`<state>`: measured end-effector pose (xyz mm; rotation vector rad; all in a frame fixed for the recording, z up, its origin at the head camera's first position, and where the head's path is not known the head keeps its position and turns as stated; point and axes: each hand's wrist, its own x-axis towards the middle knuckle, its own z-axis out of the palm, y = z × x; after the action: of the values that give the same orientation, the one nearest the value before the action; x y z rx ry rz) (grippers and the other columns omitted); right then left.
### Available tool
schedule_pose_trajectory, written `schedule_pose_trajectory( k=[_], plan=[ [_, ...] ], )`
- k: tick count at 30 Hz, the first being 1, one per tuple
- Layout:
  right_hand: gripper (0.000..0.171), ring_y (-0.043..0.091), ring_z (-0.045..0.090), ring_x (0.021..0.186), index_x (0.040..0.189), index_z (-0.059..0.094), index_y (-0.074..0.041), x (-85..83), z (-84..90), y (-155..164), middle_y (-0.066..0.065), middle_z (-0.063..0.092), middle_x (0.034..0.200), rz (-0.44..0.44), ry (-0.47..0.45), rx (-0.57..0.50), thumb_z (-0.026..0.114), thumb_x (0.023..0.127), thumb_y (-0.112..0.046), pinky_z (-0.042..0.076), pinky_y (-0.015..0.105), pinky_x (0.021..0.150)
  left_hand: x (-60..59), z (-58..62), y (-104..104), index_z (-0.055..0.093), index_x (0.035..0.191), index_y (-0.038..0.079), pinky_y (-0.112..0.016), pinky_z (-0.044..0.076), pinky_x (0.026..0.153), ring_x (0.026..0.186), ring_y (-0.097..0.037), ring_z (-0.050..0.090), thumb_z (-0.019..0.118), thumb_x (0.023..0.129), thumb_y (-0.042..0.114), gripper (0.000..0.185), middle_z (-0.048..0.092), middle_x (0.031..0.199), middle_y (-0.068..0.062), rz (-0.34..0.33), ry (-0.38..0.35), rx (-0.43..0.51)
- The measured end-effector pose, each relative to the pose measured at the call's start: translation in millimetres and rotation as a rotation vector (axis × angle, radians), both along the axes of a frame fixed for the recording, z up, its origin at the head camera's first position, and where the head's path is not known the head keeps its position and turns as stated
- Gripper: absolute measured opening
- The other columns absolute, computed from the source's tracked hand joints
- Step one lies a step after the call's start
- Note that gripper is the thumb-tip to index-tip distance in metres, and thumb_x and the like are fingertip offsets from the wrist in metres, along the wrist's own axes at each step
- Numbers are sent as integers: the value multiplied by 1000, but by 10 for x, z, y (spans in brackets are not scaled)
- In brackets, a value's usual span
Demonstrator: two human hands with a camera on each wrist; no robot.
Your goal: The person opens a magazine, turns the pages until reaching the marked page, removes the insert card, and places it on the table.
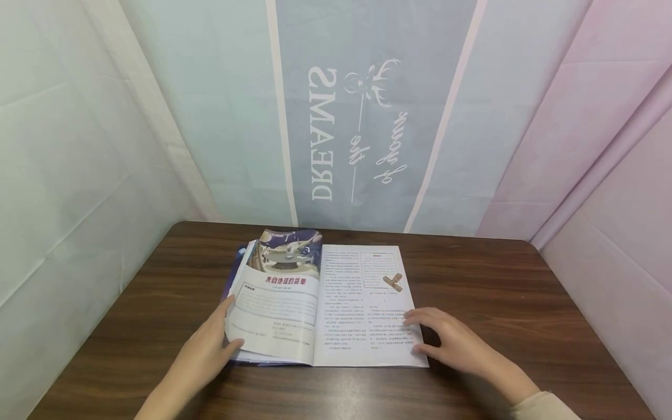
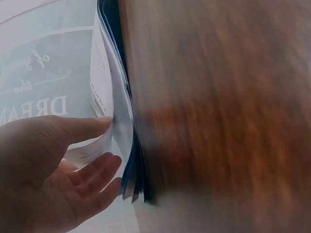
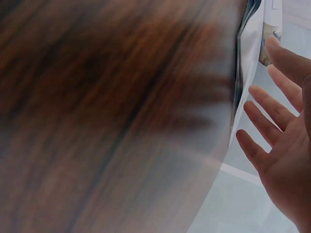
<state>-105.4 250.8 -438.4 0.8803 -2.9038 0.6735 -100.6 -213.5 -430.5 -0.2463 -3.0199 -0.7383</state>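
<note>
Left hand, thumb and fingers pinching the near-left edge of a few lifted pages; right hand, fingers straight and spread, lying flat on the near-right corner of the right page. Both act on an open magazine, thin and glossy, printed with text columns and a red headline, lying flat at the centre of the dark wood-grain tabletop. Pale fabric curtains, one lettered with mirrored writing, enclose the far side and both flanks.
</note>
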Motion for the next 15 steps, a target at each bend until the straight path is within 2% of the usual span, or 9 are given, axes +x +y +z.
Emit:
schedule_pose_trajectory(
  k=[1, 3, 6, 10, 15],
  plan=[
    [41, 24, 57, 121, 119, 68, -19, 7, -2, 9, 0, 61, 131, 0, -8, 5, 83, 81, -22, 49, 50, 97, 4, -7, -18, 28, 148, -10, -62, 41, 100, 128, -50, 44, 80, 82, 7, 86, 36, 147, -34, -9, -3, -7],
    [42, 24, 56, 122, 119, 68, -20, 24, -6, 26, 0, 60, 132, 2, -22, 9, 83, 81, -23, 49, 50, 96, 11, -22, -56, 29, 147, -11, -62, 41, 100, 128, -51, 45, 81, 81, 6, 86, 37, 146, -35, -22, -2, -16],
    [44, 25, 55, 124, 120, 67, -22, 43, -10, 45, -1, 58, 135, 3, -39, 16, 84, 80, -23, 48, 50, 97, 27, -34, -108, 35, 144, -12, -62, 44, 98, 123, -50, 49, 82, 80, 6, 82, 45, 140, -36, -36, 10, -34],
    [49, 27, 53, 127, 123, 66, -22, 60, -12, 58, 1, 55, 140, -5, -73, 22, 85, 78, -23, 48, 50, 98, 41, -33, -153, 46, 136, -11, -60, 48, 93, 116, -47, 56, 83, 78, 8, 72, 56, 127, -31, -47, 22, -56],
    [53, 29, 50, 129, 125, 66, -21, 68, -14, 61, 3, 51, 145, -16, -104, 25, 86, 76, -21, 47, 52, 98, 45, -15, -192, 55, 130, -6, -61, 48, 91, 115, -48, 55, 85, 76, 13, 65, 56, 126, -30, -61, 25, -78]
  ],
)
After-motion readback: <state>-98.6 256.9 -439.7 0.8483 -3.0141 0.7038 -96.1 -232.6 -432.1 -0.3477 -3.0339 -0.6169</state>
